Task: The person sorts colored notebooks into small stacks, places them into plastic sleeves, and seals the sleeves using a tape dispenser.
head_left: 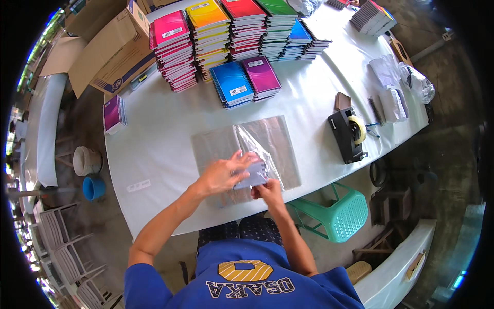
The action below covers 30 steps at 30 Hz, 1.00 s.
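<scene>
A small pale blue-grey rectangular piece [252, 176], with dark marks along its right edge, is between my hands over the clear plastic sheets [280, 149]. I cannot make out exactly what it is. My right hand [268, 191] is closed, its fingers pinching the lower right corner of the piece. On the other side, my left hand [225, 172] has its fingers apart, reaching over the left part of the piece. Just beyond the sheets sit a short blue notebook stack [232, 85] and a purple one [262, 76], side by side.
Tall stacks of pink [172, 38], yellow, red and green spiral notebooks line the far side. At right stand a black tape dispenser [347, 134] and plastic-wrapped packs [391, 98]. Purple notebooks [114, 114] lie at left. A green stool [345, 213] touches the near right edge.
</scene>
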{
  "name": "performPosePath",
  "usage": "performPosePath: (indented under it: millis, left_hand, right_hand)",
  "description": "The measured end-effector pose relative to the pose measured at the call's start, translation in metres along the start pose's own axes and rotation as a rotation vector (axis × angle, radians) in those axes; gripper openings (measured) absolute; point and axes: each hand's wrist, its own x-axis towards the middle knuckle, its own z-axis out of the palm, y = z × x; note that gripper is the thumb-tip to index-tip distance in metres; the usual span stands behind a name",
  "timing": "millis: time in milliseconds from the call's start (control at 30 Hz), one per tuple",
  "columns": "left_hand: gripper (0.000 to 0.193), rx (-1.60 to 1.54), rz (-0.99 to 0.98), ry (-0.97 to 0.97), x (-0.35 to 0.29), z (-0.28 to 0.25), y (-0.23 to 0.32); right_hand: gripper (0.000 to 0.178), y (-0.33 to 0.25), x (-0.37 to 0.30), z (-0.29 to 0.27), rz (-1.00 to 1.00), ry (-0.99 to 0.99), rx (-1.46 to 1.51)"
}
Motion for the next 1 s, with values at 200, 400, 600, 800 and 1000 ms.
performPosePath:
  millis: [200,400,600,800,1000]
  left_hand:
    - [0.039,-0.461,0.127,0.297,-0.024,0.022,-0.033]
    - [0.051,-0.079,0.019,0.685,-0.026,0.066,-0.122]
    - [0.039,0.175,-0.065,0.565,-0.037,0.084,-0.116]
    - [0.046,0.152,0.023,0.541,-0.037,0.095,-0.147]
    - [0.056,0.135,0.096,0.652,-0.034,0.08,-0.123]
  right_hand:
    - [0.051,-0.029,0.015,-0.045,0.576,-0.235,0.267]
    - [0.05,-0.09,0.003,-0.014,0.39,-0.355,0.06]
    - [0.053,-0.153,0.054,0.149,0.154,-0.566,0.164]
    - [0.066,-0.155,0.159,0.397,0.007,-0.685,0.061]
    - [0.075,-0.129,0.252,0.487,-0.253,-0.457,-0.409]
